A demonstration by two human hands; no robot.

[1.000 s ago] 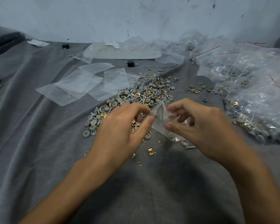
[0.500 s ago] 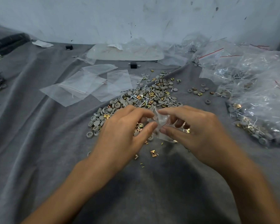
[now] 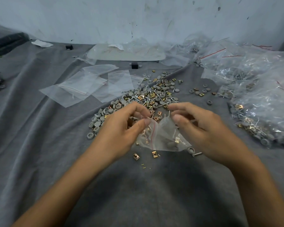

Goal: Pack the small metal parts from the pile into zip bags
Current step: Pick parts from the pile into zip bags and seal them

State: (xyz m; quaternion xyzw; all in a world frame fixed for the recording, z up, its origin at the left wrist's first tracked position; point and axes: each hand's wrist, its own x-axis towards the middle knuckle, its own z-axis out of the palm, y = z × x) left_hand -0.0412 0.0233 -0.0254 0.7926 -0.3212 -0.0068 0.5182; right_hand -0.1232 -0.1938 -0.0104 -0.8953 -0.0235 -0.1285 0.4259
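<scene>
Left hand [image 3: 120,133] and right hand [image 3: 202,128] nearly meet, fingers [image 3: 143,124] pinching.

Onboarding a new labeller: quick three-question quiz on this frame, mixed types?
1. True or false: the left hand and right hand both pinch the same zip bag.
2. The flat empty bags lie: A) left of the pile, B) right of it, C) under the hands.
3. Fill in: the held bag's seal stripe is ___.
Key: 1 true; 2 A; 3 red.
</scene>
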